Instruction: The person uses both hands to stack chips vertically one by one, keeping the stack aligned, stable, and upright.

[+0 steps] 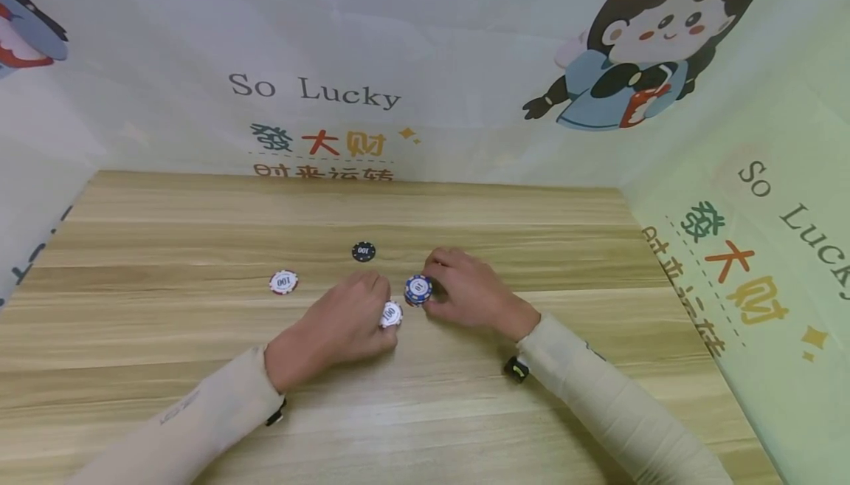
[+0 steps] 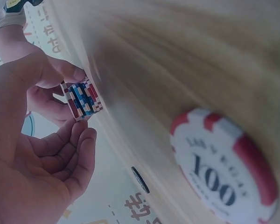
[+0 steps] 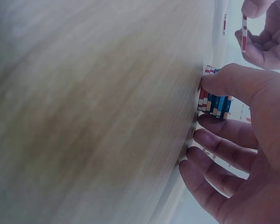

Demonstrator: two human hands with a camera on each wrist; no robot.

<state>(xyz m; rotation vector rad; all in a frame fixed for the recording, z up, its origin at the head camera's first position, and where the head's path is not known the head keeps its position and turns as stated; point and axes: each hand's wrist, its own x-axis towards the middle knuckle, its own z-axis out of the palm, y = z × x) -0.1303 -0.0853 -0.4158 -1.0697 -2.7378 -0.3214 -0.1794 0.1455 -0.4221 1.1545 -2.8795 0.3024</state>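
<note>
My left hand [image 1: 345,319] pinches a white poker chip marked 100 [image 1: 392,314] between thumb and fingers. From the right wrist view, this chip [image 3: 244,37] appears edge-on with red and white edge marks, held off the table. Just to its right stands a stack of poker chips [image 1: 418,290] with a blue one on top; red, white and blue edges show in its side [image 3: 215,103]. My right hand [image 1: 468,289] grips that stack at its right side, thumb near and index finger far. Its other fingers [image 3: 224,148] are spread loosely beside the stack.
A red-and-white chip marked 100 [image 1: 283,283] lies flat to the left of my left hand. Farther back is a black chip marked 100 [image 1: 363,251]. A printed cloth [image 1: 465,94] hangs behind the wooden table [image 1: 166,249] and along its sides.
</note>
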